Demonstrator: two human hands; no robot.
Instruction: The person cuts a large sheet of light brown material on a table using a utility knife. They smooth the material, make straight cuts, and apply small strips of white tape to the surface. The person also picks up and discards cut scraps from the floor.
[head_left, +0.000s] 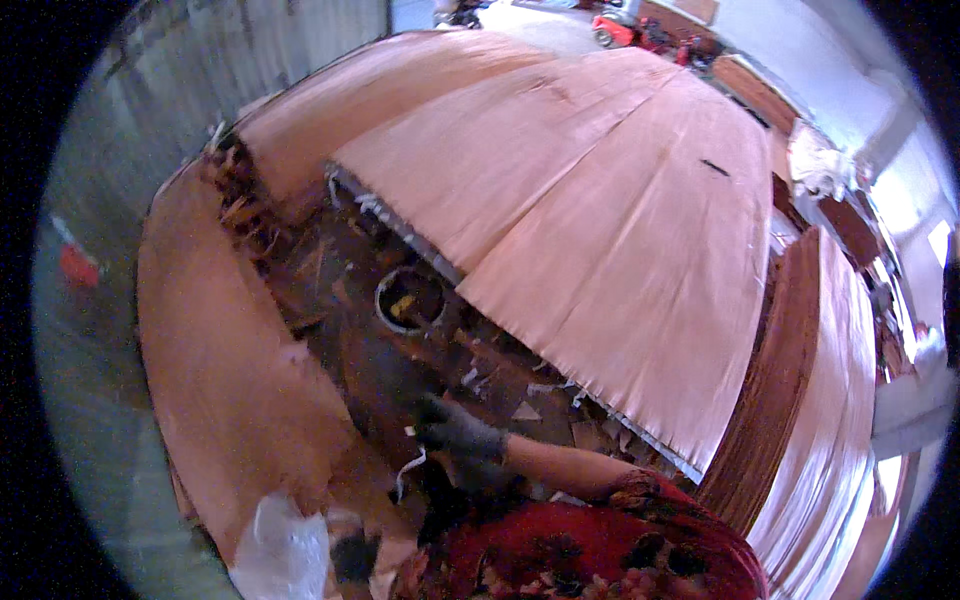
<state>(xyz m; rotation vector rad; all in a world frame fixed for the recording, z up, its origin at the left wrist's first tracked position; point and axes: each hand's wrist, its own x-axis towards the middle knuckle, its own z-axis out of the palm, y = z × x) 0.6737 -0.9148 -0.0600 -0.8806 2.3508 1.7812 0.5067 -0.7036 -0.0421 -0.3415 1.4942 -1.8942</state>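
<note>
My right hand [460, 432], in a dark grey glove, reaches out over the littered floor between the wood sheets. Its fingers are dark and blurred, so I cannot make out whether they are closed. Just beside them a thin white strip [408, 470] dangles or lies; whether the hand touches it is unclear. At the lower edge a dark gloved shape, apparently my left hand [355, 556], is over the near left veneer sheets [230, 330]. White translucent plastic [282, 548] lies right next to it, and the fingers do not show clearly.
A wide stack of pale reddish veneer sheets [600, 220] fills the middle, with another stack [390, 85] behind. A round tub [410, 300] stands among wood scraps [245, 205]. More stacked sheets [770, 400] stand at right. A red machine [615, 30] is far back.
</note>
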